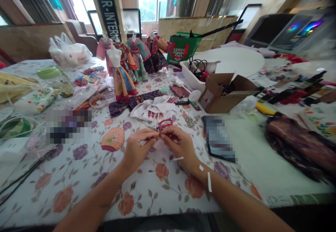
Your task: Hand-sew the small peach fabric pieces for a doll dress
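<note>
My left hand [139, 148] and my right hand [180, 146] meet at the fingertips above the flowered tablecloth. Both are closed in a pinch on a small pale pink piece [158, 144], thin like cloth, with a bit of red at the fingertips; its shape is mostly hidden. Just beyond the fingers lie red-handled scissors [166, 122], beside a crumpled white cloth [152, 111] with red print. An orange embroidered fabric piece [112, 139] lies flat to the left of my left hand. Small metallic beads [191, 121] are scattered beyond my right hand. White strips stick to my right wrist and forearm.
Small mannequins in dresses [122, 76] stand at the back. A phone [219, 137] and an open cardboard box [223, 95] are on the right, near a white tray [193, 77] and a green bag [183, 48]. A lidded jar [56, 81] stands left.
</note>
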A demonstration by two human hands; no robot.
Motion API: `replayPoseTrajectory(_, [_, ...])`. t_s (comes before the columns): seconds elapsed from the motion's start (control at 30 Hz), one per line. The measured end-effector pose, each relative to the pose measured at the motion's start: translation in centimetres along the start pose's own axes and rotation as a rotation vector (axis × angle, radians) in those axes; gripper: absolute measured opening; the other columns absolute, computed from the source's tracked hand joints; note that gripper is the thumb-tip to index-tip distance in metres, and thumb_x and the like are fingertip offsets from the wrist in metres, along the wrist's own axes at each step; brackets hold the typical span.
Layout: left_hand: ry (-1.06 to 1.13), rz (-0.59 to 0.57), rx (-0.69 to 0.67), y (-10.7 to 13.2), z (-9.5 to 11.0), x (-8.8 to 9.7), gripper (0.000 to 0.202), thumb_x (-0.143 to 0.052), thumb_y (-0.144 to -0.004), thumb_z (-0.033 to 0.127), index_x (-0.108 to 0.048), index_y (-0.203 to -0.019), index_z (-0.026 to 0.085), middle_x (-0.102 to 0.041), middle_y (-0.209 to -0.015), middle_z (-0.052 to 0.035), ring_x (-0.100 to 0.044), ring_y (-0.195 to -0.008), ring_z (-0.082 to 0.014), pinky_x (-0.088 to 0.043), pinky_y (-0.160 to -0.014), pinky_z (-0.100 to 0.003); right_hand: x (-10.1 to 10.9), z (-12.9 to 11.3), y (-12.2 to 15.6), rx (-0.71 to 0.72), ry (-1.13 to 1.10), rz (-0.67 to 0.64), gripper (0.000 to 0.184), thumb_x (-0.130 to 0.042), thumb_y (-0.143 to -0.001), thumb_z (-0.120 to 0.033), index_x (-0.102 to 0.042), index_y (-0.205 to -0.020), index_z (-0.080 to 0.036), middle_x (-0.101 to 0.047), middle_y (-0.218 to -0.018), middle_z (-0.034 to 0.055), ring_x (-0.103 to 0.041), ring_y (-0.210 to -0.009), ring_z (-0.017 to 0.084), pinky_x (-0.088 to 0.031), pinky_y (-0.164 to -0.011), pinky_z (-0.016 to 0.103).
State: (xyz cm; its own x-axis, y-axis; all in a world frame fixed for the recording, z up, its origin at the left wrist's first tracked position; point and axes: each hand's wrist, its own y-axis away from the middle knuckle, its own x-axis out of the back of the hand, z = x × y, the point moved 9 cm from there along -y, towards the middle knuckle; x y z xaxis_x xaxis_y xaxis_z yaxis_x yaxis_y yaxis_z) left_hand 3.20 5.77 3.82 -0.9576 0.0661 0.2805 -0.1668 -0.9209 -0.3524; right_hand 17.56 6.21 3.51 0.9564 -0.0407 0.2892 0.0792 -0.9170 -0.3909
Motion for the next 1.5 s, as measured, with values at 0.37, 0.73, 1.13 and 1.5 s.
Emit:
replayPoseTrajectory(0.37, [0.058,0.033,0.071,-0.2,-0.7,0.4,0.015,-0.064,-0.08,0.015,-0.074,-0.089,0.02,-0.071,-0.095,-0.006,-0.065,-0.09,-0.0188,-0.051,-0.079,-0.029,-0.1,0.7,0.0,-0.083,-0.089,-0.032,0.01,-0.063,-0.082,-0.027,-0.064,-0.088,-0.02,-0.067,-0.082,0.0027,-0.059,-0.066,0.014,-0.046,-0.059,0.025])
replayPoseTrajectory(0.73, [0.131,0.05,0.115,-0.1,-1.3,0.4,0.015,-0.064,-0.078,0.015,-0.073,-0.09,0.019,-0.07,-0.096,-0.0052,-0.065,-0.09,-0.0171,-0.052,-0.078,-0.026,-1.1,-0.8,0.2,0.061,0.226,-0.068,0.004,-0.056,-0.078,-0.019,-0.06,-0.077,-0.018,-0.061,-0.071,0.0018,-0.051,-0.061,0.013,-0.041,-0.056,0.025])
replayPoseTrajectory(1.13, [0.099,0.067,0.123,-0.1,-1.1,0.5,0.012,-0.065,-0.077,0.016,-0.072,-0.086,0.017,-0.071,-0.092,-0.0062,-0.066,-0.085,-0.0175,-0.053,-0.076,-0.027,-0.2,0.8,0.3,-0.104,0.015,-0.001,0.009,-0.055,-0.082,-0.024,-0.061,-0.08,-0.018,-0.061,-0.066,0.0003,-0.052,-0.055,0.012,-0.041,-0.05,0.023])
replayPoseTrajectory(1.5, [0.0,0.078,0.069,-0.1,-0.7,0.7,0.013,-0.064,-0.077,0.015,-0.072,-0.087,0.017,-0.071,-0.091,-0.0063,-0.066,-0.084,-0.0176,-0.054,-0.074,-0.028,-0.7,-1.7,0.8,0.197,0.27,0.003,0.018,-0.05,-0.084,-0.016,-0.064,-0.095,-0.021,-0.068,-0.08,0.0039,-0.059,-0.063,0.014,-0.047,-0.056,0.026])
